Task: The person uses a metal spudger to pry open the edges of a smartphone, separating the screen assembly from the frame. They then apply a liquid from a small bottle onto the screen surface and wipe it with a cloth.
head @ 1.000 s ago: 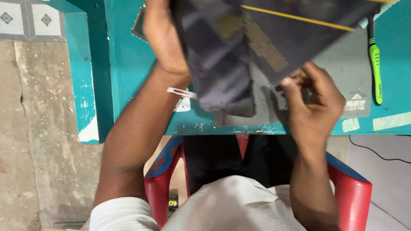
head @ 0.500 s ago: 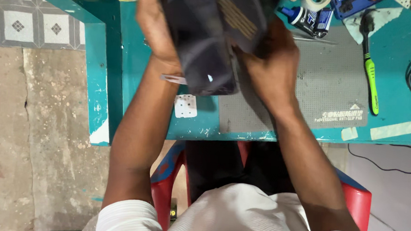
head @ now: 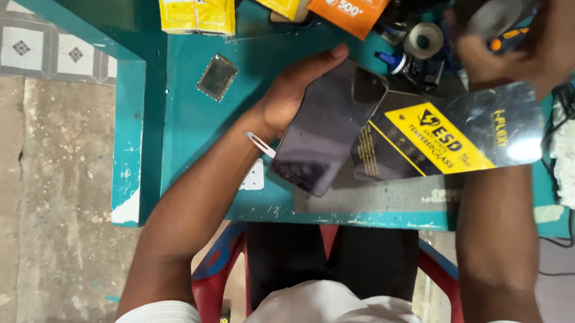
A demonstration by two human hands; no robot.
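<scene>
My left hand (head: 290, 92) grips a dark flat phone (head: 322, 140) by its left edge and holds it tilted over the teal table (head: 190, 129). A thin white tab (head: 259, 144) sticks out below that wrist. At the upper right, my right hand (head: 537, 44) closes on the top of a glossy black-and-yellow flat packet (head: 449, 135). The packet hangs beside the phone and overlaps its right edge. What else the right hand's fingers hold is blurred.
Yellow packets (head: 192, 6) and an orange one (head: 350, 4) lie at the table's far side, next to a tape roll (head: 422, 40) and a blue-capped bottle (head: 403, 63). A small dark rectangle (head: 217, 77) lies left. Grey mat (head: 392, 196), cables (head: 573, 219), red chair (head: 217, 270).
The hands have come apart and moved away from the camera. The left now holds the phone alone; the right has drawn the packet off to the upper right.
</scene>
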